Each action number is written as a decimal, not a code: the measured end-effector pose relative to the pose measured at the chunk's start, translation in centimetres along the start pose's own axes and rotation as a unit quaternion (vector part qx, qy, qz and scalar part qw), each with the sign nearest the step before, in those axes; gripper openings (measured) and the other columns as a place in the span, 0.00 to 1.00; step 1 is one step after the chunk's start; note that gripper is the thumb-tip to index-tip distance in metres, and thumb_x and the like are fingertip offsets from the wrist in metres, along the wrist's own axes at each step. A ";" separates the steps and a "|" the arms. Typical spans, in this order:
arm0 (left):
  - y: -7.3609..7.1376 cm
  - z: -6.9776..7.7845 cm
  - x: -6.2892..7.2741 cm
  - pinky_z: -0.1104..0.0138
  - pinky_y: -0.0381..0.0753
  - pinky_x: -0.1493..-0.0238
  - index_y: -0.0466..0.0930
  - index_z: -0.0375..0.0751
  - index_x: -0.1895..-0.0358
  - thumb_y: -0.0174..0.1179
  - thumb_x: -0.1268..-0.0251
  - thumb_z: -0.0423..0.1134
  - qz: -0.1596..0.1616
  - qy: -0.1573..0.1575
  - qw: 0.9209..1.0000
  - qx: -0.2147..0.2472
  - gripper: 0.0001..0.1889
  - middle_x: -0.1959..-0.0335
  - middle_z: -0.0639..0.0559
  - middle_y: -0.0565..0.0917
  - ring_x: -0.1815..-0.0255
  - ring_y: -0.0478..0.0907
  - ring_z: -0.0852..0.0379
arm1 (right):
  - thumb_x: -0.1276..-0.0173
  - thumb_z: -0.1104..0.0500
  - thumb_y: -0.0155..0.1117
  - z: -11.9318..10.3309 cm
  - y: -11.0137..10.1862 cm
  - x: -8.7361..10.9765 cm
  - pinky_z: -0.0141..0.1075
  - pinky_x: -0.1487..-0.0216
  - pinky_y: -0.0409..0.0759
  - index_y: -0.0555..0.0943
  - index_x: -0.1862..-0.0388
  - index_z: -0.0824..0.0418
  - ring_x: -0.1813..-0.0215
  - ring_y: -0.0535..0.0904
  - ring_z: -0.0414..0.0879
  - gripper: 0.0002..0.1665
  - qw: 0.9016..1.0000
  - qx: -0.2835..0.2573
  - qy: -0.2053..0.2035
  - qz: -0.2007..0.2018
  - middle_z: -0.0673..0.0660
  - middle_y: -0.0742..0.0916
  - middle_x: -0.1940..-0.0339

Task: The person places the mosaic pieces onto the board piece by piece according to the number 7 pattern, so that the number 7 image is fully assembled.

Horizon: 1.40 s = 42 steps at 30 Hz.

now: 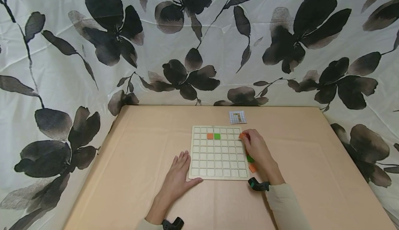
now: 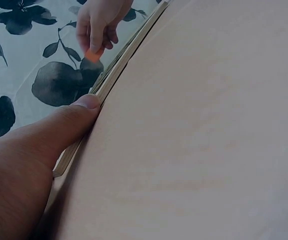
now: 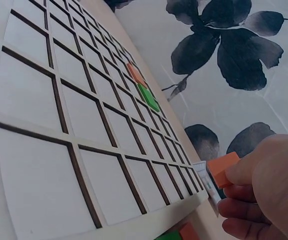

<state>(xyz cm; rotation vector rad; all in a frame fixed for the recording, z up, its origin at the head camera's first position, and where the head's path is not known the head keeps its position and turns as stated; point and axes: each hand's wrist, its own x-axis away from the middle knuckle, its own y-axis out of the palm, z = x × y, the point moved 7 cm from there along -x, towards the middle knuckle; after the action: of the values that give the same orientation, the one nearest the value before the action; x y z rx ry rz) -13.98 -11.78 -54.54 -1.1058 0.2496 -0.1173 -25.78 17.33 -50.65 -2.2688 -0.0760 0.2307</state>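
Note:
A pale wooden grid board lies on the table, with an orange tile and a green tile side by side in its second row. My right hand pinches another orange tile between thumb and fingers, raised over the board's upper right edge. My left hand rests along the board's lower left corner, fingers straight. In the left wrist view its thumb touches the board's side edge.
Beside the board's right edge, partly under my right hand, lie a loose green tile and an orange tile. A small printed pattern card sits behind the board. Floral cloth hangs beyond the table's far edge.

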 end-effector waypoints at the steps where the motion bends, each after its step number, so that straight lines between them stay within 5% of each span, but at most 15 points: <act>1: 0.0 0.0 0.0 0.55 0.49 0.14 0.62 0.32 0.25 0.63 0.44 0.71 0.000 0.001 1.000 -0.001 0.54 0.21 0.40 0.61 0.18 0.54 0.45 | 0.23 0.59 0.56 0.0 0.1 0.0 0.43 0.53 0.84 0.76 0.42 0.67 0.55 0.77 0.52 0.16 1.000 -0.001 0.001 0.000 0.63 0.80 0.50; 42: -0.2 0.0 0.2 0.56 0.49 0.14 0.62 0.31 0.25 0.60 0.43 0.72 -0.008 0.001 1.000 -0.018 0.54 0.21 0.40 0.61 0.17 0.53 0.47 | 0.24 0.59 0.58 -2.0 3.3 -1.3 0.40 0.56 0.83 0.78 0.43 0.64 0.58 0.78 0.50 0.15 0.999 -0.023 -0.014 -0.024 0.60 0.83 0.53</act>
<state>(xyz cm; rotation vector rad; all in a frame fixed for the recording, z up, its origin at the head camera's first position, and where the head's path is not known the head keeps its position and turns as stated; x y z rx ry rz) -13.76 -11.93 -54.44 -1.1428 0.2459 -0.1288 -26.75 13.51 -51.71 -2.3069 -0.1522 0.2374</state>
